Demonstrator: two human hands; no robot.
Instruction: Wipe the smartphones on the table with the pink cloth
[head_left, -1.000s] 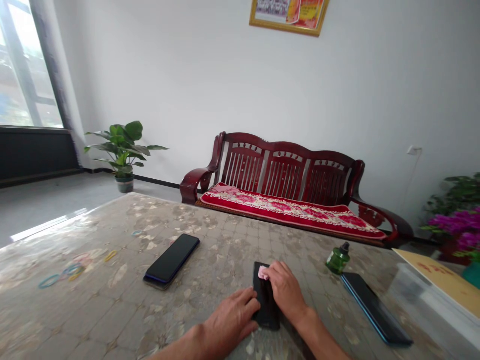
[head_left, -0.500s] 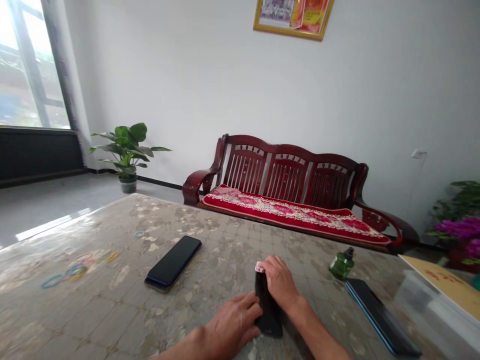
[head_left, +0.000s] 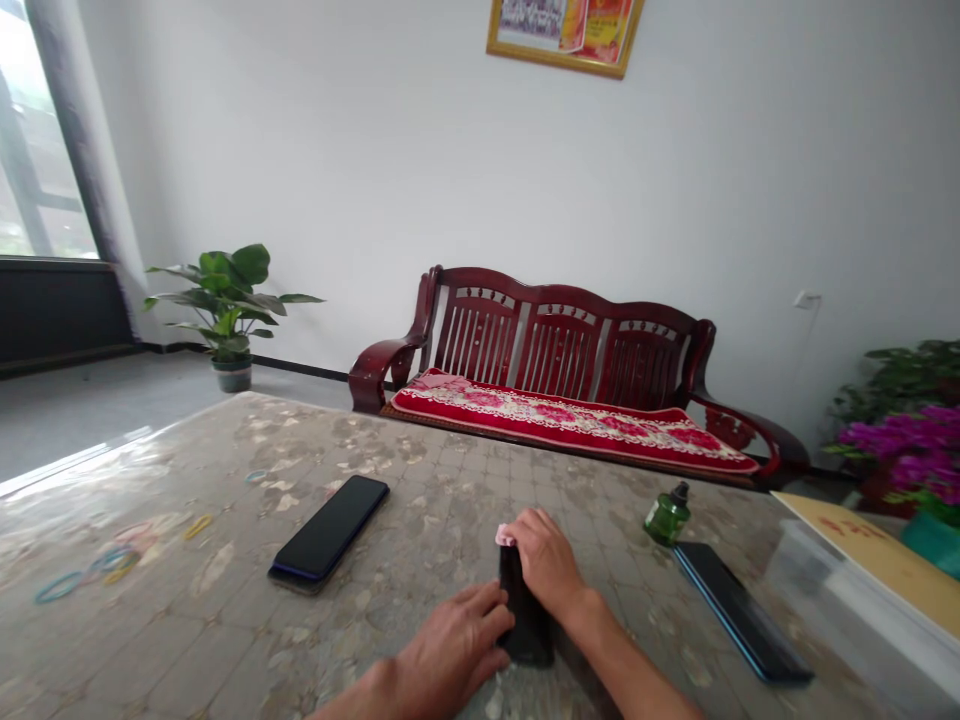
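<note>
Black and glossy, a phone (head_left: 523, 612) lies flat on the patterned tabletop (head_left: 225, 620) close to the person's body, pinned between two bare hands. The left hand (head_left: 450, 655) rests palm down at the phone's near left edge, its fingers (head_left: 491, 612) pressed against the side to steady it. The right hand (head_left: 546, 562) covers the far end of the phone, fingers curled around a small pink cloth (head_left: 504, 537) that peeks out at the phone's top corner. A second dark phone (head_left: 330, 527) lies face up well to the left, and a third phone (head_left: 739, 612) with a blue edge lies to the right, just beside a small green bottle (head_left: 667, 515). Coloured rubber bands (head_left: 97, 562) are scattered near the tabletop's left edge. A red-cushioned wooden bench (head_left: 570, 390) stands against the white wall behind.
</note>
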